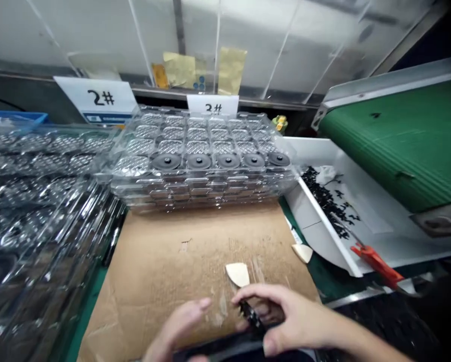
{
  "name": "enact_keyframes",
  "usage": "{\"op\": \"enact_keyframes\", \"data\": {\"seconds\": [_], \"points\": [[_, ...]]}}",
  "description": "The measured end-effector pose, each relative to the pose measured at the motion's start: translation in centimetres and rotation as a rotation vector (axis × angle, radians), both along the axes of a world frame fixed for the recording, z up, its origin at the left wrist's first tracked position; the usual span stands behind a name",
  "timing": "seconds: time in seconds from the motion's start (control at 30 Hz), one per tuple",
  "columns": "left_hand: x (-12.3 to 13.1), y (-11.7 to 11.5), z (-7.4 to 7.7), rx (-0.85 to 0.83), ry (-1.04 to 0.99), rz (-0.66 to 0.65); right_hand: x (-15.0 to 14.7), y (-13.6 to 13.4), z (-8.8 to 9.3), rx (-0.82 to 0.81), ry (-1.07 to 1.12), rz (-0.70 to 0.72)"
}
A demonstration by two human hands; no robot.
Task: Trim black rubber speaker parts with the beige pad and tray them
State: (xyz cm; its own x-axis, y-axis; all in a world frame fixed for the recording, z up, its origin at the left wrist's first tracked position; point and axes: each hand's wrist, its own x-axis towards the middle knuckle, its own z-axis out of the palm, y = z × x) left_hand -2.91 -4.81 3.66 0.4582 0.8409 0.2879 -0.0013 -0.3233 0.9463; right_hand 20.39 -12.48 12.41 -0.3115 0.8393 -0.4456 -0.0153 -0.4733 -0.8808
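I observe the right hand (297, 322) with fingers curled closed on a small black toothed plastic part (251, 315) over a brown cardboard sheet (161, 281), the left hand's (176, 327) fingers open just beside it, and a cream wedge-shaped piece (237, 274) nearby, below a stack of clear plastic trays (203, 188).
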Motion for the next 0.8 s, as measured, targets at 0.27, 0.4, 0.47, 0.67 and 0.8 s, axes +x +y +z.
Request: {"op": "enact_keyframes", "data": {"seconds": [0.27, 0.4, 0.47, 0.67, 0.8], "points": [[2.3, -1.7, 2.0, 0.617, 0.342, -0.412, -4.8, -2.1, -5.3, -0.082, 0.421, -0.353], [1.9, -1.7, 1.9, 0.629, 0.312, -0.421, -4.4, -2.0, -4.8, 0.014, 0.123, -0.235], [1.8, -2.0, 1.7, 0.547, 0.277, -0.401, -4.3, -1.8, -4.6, 0.067, -0.051, -0.172], [1.4, -2.9, 1.5, -0.81, -0.165, -0.174, -2.6, -0.6, -7.7, 0.229, -0.893, -0.347], [1.3, -2.2, 2.3, -1.328, -0.598, -0.08, -2.0, -0.8, -11.3, 0.303, -0.996, -0.36]]}}
